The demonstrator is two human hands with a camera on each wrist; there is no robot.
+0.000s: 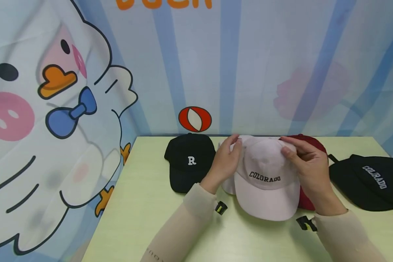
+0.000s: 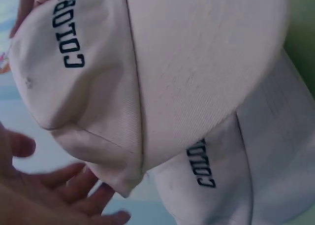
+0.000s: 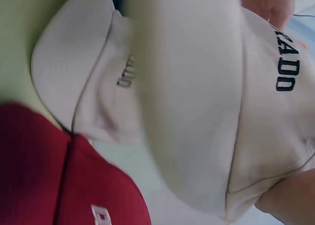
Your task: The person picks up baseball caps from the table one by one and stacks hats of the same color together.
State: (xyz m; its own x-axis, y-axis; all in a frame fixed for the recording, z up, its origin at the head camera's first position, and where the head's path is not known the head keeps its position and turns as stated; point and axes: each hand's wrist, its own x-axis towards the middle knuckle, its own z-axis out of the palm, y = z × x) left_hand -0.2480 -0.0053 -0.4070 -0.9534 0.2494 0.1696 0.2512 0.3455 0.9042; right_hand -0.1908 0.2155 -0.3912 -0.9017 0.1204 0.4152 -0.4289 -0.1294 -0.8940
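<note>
A cream cap [image 1: 266, 198] with dark COLORADO lettering is held up, brim toward me, in front of a second pale COLORADO cap [image 2: 275, 151]. My right hand [image 1: 311, 171] pinches its crown on the right, thumb on the front and fingers behind. At the crown's left side is my left hand [image 1: 225, 160]; in the left wrist view its fingers [image 2: 74, 185] are spread beside the cap's edge, with the thumb apart. The second cap lies mostly hidden behind the held one in the head view.
Left of the hands sits a black cap [image 1: 190, 178] with a white R. A red cap [image 3: 98, 180] lies partly hidden on the right, beside a black COLORADO cap [image 1: 363, 185]. They rest on a pale yellow table [image 1: 131, 211] before a cartoon duck backdrop [image 1: 203, 65].
</note>
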